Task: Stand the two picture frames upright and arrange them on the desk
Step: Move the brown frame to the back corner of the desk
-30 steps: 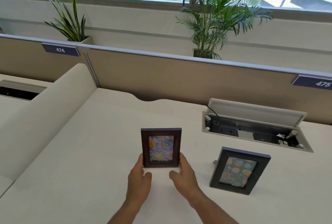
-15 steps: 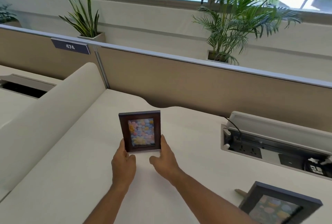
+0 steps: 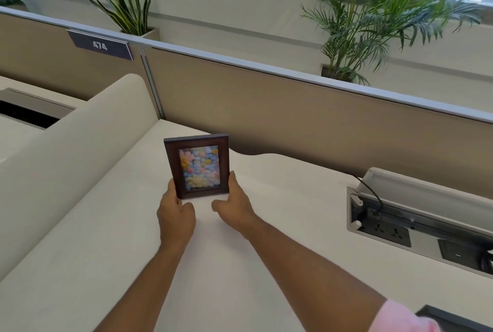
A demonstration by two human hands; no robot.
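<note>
A dark brown picture frame (image 3: 198,166) with a pastel flower picture stands upright on the white desk (image 3: 261,225), near the back left corner. My left hand (image 3: 174,214) grips its lower left edge. My right hand (image 3: 234,205) holds its lower right edge with the fingers behind the frame. Only the top corner of the second, black frame (image 3: 453,318) shows at the bottom right edge, beside my pink sleeve.
An open cable box (image 3: 416,225) with sockets and a raised lid is sunk into the desk at right. A beige partition (image 3: 306,115) runs along the back. A rounded cream divider (image 3: 72,155) bounds the desk at left. Potted plants stand behind.
Both hands have carried the brown frame leftward and farther back toward the partition. My view has followed, so the black frame has slid nearly out of sight at bottom right.
</note>
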